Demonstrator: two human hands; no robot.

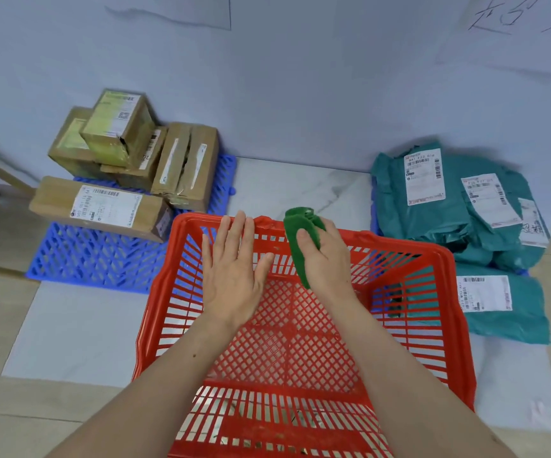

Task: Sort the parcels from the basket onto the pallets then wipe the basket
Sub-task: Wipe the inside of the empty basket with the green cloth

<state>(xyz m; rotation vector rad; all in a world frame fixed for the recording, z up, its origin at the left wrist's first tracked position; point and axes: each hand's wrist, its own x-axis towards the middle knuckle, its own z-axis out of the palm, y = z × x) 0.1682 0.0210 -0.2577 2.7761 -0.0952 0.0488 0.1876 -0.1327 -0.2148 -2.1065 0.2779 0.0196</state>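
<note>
Red slatted plastic basket (303, 328) sits between the pallets, no parcels visible inside — wiping stage. Right hand (325, 256) grips a folded green cloth (300, 239) at the far rim; left hand (234, 266), fingers straight, steadies that rim. Recommend firm bracing, overlapping strokes along rim, walls, then floor.

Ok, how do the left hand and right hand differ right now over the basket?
The left hand lies flat with straight fingers, their tips on the far rim of the red basket; the right hand is curled, gripping a green cloth. The left hand holds nothing, while the right presses the cloth against the far wall. Both reach across the empty basket to the same far side.
</note>
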